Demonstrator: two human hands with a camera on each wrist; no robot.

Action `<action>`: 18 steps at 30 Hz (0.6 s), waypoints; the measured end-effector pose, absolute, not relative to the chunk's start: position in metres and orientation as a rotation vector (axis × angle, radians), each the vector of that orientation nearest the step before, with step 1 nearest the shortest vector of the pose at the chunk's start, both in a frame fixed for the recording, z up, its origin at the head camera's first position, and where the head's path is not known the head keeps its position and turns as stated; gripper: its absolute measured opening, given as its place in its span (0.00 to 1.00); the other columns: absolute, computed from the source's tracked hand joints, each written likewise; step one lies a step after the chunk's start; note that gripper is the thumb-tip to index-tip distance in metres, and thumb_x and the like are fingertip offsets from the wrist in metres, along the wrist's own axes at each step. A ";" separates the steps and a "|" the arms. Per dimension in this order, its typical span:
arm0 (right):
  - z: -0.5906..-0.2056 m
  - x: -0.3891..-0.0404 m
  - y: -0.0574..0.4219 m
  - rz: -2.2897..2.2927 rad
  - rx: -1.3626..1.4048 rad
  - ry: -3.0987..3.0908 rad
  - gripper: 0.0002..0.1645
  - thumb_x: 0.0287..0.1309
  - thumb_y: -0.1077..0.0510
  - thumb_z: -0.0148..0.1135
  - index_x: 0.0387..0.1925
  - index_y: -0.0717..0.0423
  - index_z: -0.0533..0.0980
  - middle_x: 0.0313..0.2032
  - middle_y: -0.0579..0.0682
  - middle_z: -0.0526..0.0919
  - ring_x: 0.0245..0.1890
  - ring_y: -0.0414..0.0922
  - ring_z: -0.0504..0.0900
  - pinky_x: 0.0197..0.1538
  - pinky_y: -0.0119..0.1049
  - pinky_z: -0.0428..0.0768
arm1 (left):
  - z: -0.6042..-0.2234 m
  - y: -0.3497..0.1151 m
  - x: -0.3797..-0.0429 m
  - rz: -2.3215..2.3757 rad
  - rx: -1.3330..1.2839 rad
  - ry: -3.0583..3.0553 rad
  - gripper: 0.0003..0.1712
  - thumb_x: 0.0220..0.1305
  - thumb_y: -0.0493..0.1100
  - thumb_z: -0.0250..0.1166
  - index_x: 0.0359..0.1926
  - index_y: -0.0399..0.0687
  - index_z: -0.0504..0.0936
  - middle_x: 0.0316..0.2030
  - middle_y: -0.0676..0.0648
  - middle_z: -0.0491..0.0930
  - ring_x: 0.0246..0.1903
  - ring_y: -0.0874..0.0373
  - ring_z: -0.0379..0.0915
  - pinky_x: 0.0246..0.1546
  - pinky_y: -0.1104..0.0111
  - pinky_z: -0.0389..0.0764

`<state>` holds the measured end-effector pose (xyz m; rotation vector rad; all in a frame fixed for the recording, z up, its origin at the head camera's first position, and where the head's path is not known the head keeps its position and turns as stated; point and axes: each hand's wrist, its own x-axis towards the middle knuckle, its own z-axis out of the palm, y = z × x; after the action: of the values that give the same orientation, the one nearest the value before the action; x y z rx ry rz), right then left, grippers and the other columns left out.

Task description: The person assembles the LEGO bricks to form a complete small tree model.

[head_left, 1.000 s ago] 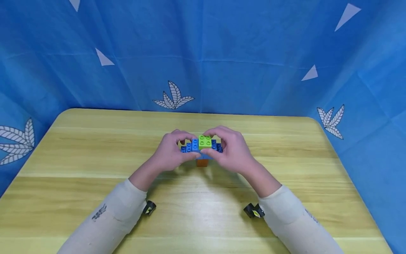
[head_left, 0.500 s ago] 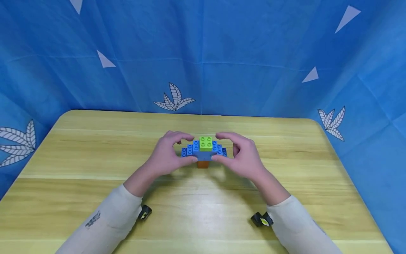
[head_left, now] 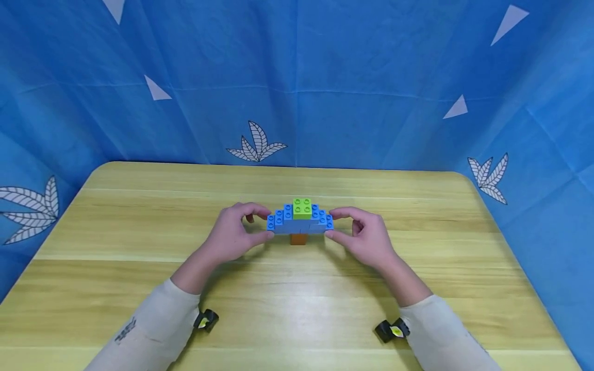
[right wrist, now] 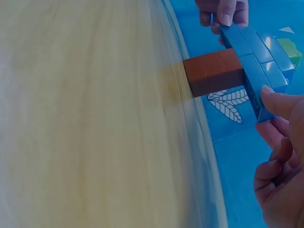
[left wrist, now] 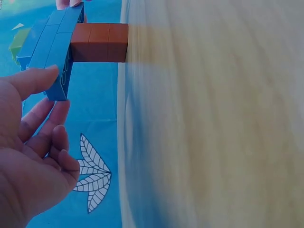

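A toy-brick build stands upright at the middle of the table: stepped blue bricks (head_left: 299, 225), widest at the bottom, with a lime green brick (head_left: 302, 208) on top. Under them a column of brown bricks (left wrist: 99, 42) reaches down to the tabletop. My left hand (head_left: 234, 232) pinches the left end of the lowest blue layer, thumb on the near face. At the opposite end, my right hand (head_left: 364, 237) pinches that same layer between thumb and fingers. The wrist views show both thumbs against the blue faces; the fingertips behind are partly hidden.
The wooden table (head_left: 297, 309) has rounded far corners. Behind it and along the right side hangs a blue cloth (head_left: 371, 103) with white leaf and triangle prints. Dark wrist cameras (head_left: 206, 320) stick out from both sleeves.
Both hands have drawn apart, from beside the green brick on top, out and down to the two ends of the lowest blue layer. The brick build has stayed in about the same place.
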<state>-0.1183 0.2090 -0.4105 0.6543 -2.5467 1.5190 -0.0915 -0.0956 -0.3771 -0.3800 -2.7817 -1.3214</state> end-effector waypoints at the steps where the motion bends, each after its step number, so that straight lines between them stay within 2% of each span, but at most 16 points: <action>1: -0.412 -0.119 0.208 1.533 0.651 -2.536 0.23 0.51 0.57 0.79 0.50 0.49 0.84 0.40 0.41 0.85 0.12 0.43 0.60 0.15 0.34 0.58 | -0.378 -0.095 -0.091 -1.330 -0.368 -2.781 0.20 0.55 0.43 0.77 0.49 0.47 0.85 0.43 0.46 0.82 0.43 0.44 0.70 0.37 0.57 0.70; 5: -0.416 -0.120 0.205 1.605 0.618 -2.493 0.20 0.53 0.58 0.77 0.50 0.50 0.84 0.42 0.42 0.86 0.11 0.43 0.59 0.15 0.34 0.58 | -0.380 -0.095 -0.092 -1.380 -0.302 -2.769 0.19 0.57 0.43 0.76 0.50 0.48 0.85 0.43 0.43 0.81 0.43 0.46 0.69 0.33 0.58 0.70; 11: -0.418 -0.126 0.196 1.711 0.491 -2.444 0.19 0.57 0.57 0.75 0.51 0.52 0.84 0.45 0.45 0.86 0.12 0.43 0.59 0.15 0.32 0.58 | -0.385 -0.090 -0.097 -1.460 -0.193 -2.729 0.21 0.61 0.44 0.73 0.55 0.47 0.83 0.45 0.45 0.81 0.43 0.47 0.69 0.28 0.61 0.69; 18: -0.418 -0.133 0.189 1.790 0.373 -2.437 0.18 0.59 0.55 0.73 0.51 0.53 0.85 0.45 0.47 0.85 0.12 0.42 0.59 0.16 0.32 0.58 | -0.389 -0.083 -0.106 -1.531 -0.077 -2.665 0.22 0.62 0.41 0.72 0.57 0.43 0.83 0.48 0.49 0.81 0.42 0.50 0.68 0.34 0.61 0.71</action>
<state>-0.1329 0.1885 -0.4181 0.3731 -2.4369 1.7904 -0.1065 -0.0832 -0.3887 -0.0771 -2.6654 -1.5310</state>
